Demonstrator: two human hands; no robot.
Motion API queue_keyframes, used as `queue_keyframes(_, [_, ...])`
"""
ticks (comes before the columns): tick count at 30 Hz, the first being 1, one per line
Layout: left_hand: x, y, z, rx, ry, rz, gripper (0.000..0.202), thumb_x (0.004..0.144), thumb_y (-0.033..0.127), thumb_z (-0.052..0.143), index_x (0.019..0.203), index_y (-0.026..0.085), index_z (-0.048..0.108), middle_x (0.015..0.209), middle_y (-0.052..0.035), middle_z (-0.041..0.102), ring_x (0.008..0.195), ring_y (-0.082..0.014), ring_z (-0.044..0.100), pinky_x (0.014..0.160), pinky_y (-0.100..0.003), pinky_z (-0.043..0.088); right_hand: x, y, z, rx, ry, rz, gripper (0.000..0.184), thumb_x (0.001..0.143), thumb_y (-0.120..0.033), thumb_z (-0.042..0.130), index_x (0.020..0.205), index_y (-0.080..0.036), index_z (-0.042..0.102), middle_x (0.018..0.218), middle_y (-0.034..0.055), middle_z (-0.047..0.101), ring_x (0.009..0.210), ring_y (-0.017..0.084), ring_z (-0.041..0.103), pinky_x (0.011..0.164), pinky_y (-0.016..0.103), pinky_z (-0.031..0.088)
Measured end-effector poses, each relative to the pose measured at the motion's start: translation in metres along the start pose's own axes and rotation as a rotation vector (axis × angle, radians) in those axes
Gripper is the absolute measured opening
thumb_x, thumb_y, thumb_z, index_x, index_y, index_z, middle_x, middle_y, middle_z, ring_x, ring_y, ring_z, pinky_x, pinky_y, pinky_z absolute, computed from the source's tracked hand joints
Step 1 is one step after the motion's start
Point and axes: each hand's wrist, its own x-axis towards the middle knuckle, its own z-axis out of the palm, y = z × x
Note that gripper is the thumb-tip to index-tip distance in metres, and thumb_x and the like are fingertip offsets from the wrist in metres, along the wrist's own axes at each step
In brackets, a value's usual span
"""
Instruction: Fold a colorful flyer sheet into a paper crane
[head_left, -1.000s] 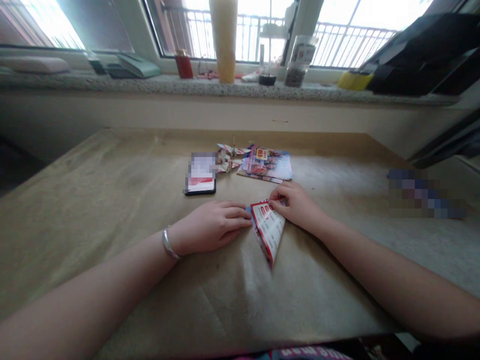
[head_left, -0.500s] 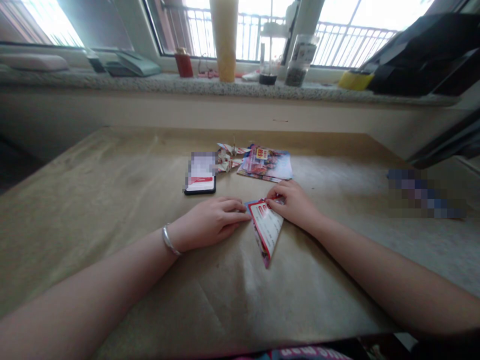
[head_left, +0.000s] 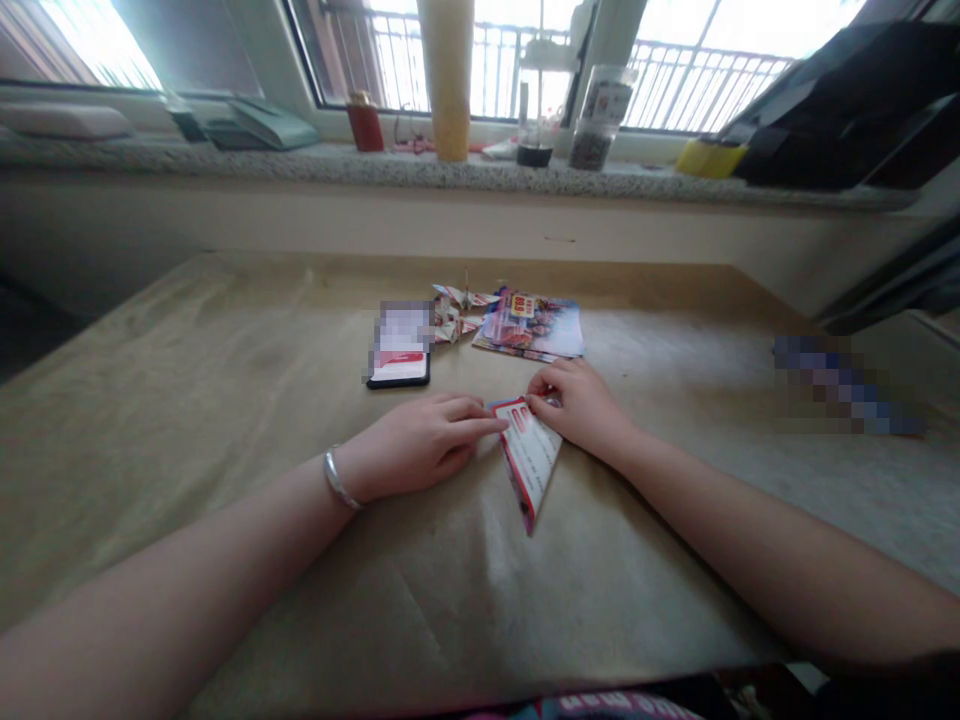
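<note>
A printed sheet folded into a triangular piece of paper (head_left: 532,458), white with red edging, lies on the table with its point toward me. My right hand (head_left: 577,405) pinches its upper right edge between thumb and fingers. From the left, my left hand (head_left: 439,437) rests low, fingers stretched out, the index fingertip touching the paper's upper left edge. A silver bangle circles the left wrist. Behind the hands lie a phone (head_left: 400,365), folded paper cranes (head_left: 452,318) and a stack of printed leaflets (head_left: 534,325).
The wide table (head_left: 187,430) has a tan cover. A pixelated strip-like item (head_left: 847,388) lies at the far right. On the stone windowsill (head_left: 300,165) stand a red bottle (head_left: 365,123), a tall yellowish cylinder (head_left: 450,90), a clear container (head_left: 598,120) and a black bag (head_left: 840,110).
The left index finger has moved slightly right onto the paper's edge. The paper and my right hand have shifted a little to the left.
</note>
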Motion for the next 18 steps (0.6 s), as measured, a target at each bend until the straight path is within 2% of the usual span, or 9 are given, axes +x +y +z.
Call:
queue_keyframes(6, [0.001, 0.000, 0.004, 0.038, 0.003, 0.011, 0.036, 0.093, 0.018, 0.041, 0.124, 0.025, 0.057, 0.120, -0.0091, 0.058, 0.109, -0.0193, 0.057, 0.094, -0.036, 0.050, -0.001, 0.000, 0.000, 0.058, 0.042, -0.058, 0.008, 0.080, -0.022, 0.059, 0.077, -0.019, 0.066, 0.081, 0.0057, 0.064, 0.083, 0.021, 0.055, 0.077, 0.034, 0.042])
queue_keyframes(12, [-0.001, -0.001, 0.003, 0.019, -0.005, 0.001, 0.035, 0.093, 0.018, 0.041, 0.125, 0.022, 0.057, 0.122, -0.0091, 0.057, 0.110, -0.0197, 0.056, 0.096, -0.035, 0.049, -0.009, 0.005, -0.011, 0.235, 0.026, -0.271, 0.011, 0.084, -0.024, 0.058, 0.082, -0.020, 0.069, 0.095, 0.0067, 0.068, 0.092, 0.019, 0.060, 0.086, 0.037, 0.044])
queue_keyframes(15, [-0.001, -0.001, 0.002, 0.009, 0.012, 0.002, 0.035, 0.093, 0.018, 0.042, 0.124, 0.022, 0.058, 0.122, -0.0087, 0.058, 0.109, -0.0193, 0.057, 0.095, -0.035, 0.050, -0.013, 0.009, -0.019, 0.268, -0.123, -0.398, 0.016, 0.087, -0.025, 0.056, 0.095, -0.023, 0.070, 0.104, 0.0062, 0.068, 0.098, 0.018, 0.060, 0.092, 0.037, 0.044])
queue_keyframes(18, [-0.001, 0.000, 0.002, 0.005, 0.019, 0.000, 0.034, 0.093, 0.019, 0.042, 0.123, 0.023, 0.059, 0.122, -0.0083, 0.058, 0.109, -0.0191, 0.057, 0.095, -0.035, 0.050, -0.016, 0.013, -0.023, 0.248, -0.210, -0.464, 0.026, 0.087, -0.030, 0.057, 0.110, -0.024, 0.067, 0.117, 0.0076, 0.065, 0.108, 0.021, 0.057, 0.097, 0.040, 0.043])
